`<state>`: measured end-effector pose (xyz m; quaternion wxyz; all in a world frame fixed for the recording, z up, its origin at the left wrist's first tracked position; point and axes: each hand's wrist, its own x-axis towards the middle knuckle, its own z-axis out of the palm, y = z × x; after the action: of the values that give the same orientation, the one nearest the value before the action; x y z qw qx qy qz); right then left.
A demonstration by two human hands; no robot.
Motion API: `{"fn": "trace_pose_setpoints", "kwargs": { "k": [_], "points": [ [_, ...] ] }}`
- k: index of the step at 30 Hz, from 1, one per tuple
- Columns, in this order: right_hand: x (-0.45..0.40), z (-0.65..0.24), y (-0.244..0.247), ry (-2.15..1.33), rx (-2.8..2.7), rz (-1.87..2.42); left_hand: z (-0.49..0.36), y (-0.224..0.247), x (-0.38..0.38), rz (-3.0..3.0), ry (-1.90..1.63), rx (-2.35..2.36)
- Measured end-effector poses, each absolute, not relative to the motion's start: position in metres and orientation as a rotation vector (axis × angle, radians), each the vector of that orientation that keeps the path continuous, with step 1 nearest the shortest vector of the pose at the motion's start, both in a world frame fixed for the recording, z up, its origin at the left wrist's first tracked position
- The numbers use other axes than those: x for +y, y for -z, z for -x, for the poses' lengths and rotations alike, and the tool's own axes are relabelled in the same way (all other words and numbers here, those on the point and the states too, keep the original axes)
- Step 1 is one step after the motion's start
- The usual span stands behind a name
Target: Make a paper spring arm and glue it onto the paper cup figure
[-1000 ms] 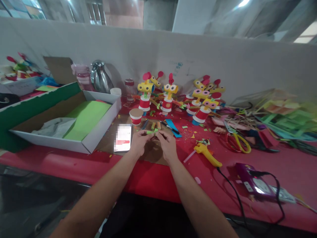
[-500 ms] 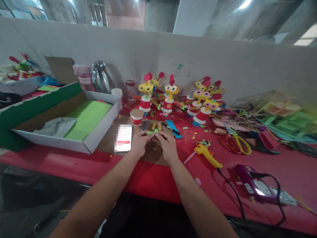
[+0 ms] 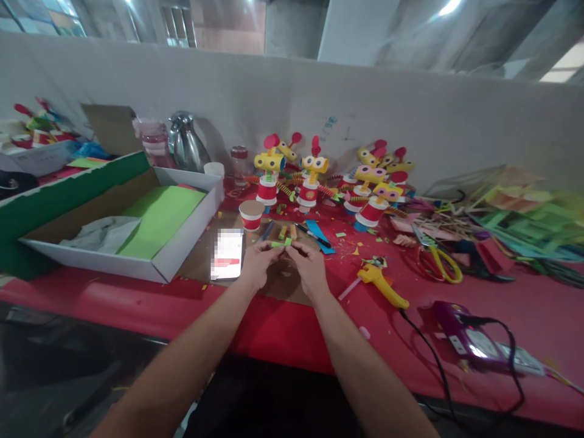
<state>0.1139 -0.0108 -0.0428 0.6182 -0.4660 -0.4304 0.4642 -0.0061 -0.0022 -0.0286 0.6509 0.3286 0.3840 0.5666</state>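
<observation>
Centrally, a green paper strip [image 3: 288, 242] is held over the brown board [image 3: 285, 287], pinched narrowly between the fingertips of the left hand [image 3: 258, 266] and the right hand [image 3: 309, 266]. It could be crumpled by too hard a squeeze, or skewed by an uneven pull. Against the earlier frame, almost no change is seen; only the view is slightly shifted.

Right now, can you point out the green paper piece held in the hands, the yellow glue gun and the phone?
Green paper piece [image 3: 288, 242]: head view, on its exposed right end.
Yellow glue gun [image 3: 384, 286]: head view, mid-body.
Phone [image 3: 227, 254]: head view, on its lit screen.
</observation>
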Motion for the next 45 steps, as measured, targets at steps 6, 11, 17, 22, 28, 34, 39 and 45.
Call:
{"fn": "trace_pose_setpoints", "kwargs": {
  "k": [6,11,17,22,28,34,39,45],
  "points": [
    [-0.007,-0.115,0.043,-1.083,-0.900,1.036,0.008,0.018,-0.003,-0.588,-1.227,0.778],
    [-0.007,-0.115,0.041,-1.141,-0.856,0.988,0.011,0.017,0.000,-0.451,-1.171,0.808],
    [-0.009,-0.114,0.040,-1.164,-0.856,0.996,0.011,0.029,0.002,-0.570,-1.182,0.771],
    [-0.011,-0.113,0.040,-1.150,-0.883,1.007,0.012,0.031,0.003,-0.596,-1.170,0.790],
    [-0.012,-0.113,0.040,-1.144,-0.894,1.015,0.011,0.032,0.004,-0.626,-1.177,0.837],
    [-0.011,-0.114,0.042,-1.088,-0.935,1.033,0.013,0.034,0.005,-0.640,-1.184,0.846],
    [-0.008,-0.116,0.047,-1.064,-1.008,1.000,0.014,0.034,0.005,-0.681,-1.203,0.832],
    [-0.007,-0.116,0.048,-1.041,-1.065,0.982,0.014,0.031,0.003,-0.652,-1.261,0.829]
  ]
}}
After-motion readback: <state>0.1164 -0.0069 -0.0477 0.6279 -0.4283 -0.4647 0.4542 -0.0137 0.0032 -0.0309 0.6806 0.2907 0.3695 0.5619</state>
